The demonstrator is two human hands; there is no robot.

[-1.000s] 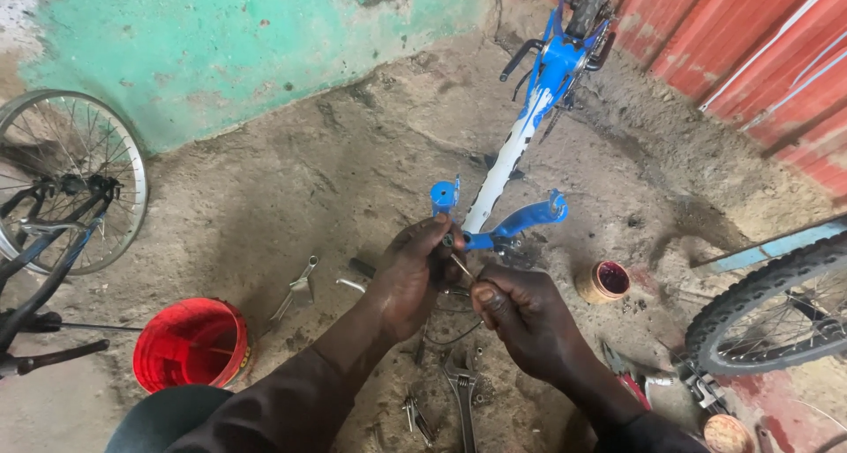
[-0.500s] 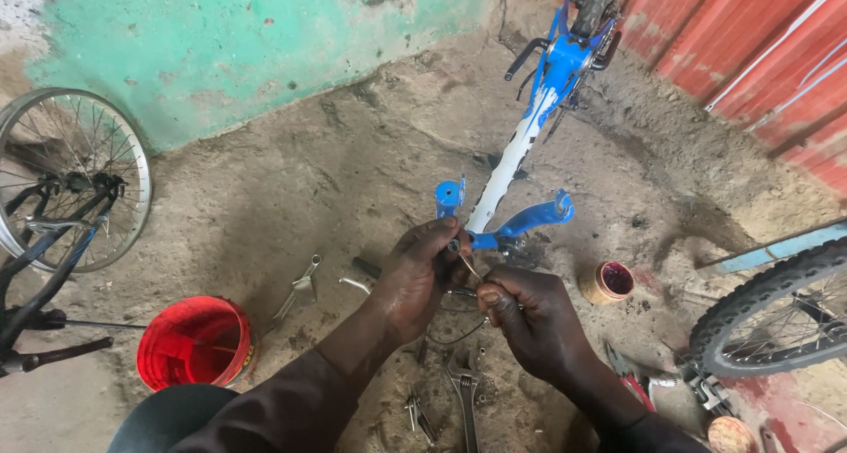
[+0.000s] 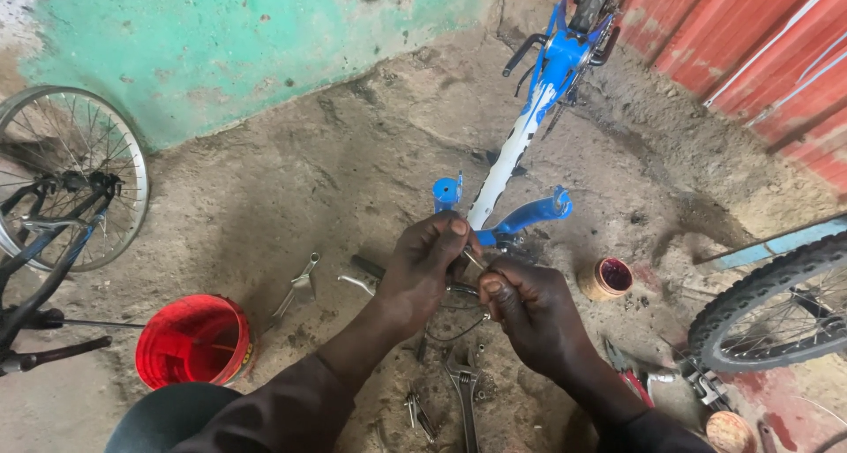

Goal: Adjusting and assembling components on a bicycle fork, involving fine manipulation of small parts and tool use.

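Both hands have stayed together low at the blue fork, almost unmoved since the earlier frames.

Left hand [image 3: 423, 272] and right hand [image 3: 528, 312] pinch a thin metal rod [image 3: 474, 259] with fingers closed on it, just below the blue bicycle frame [image 3: 529, 118]; a red bucket [image 3: 194, 340] stands at left, a wrench [image 3: 465, 396] lies below on the dirt.
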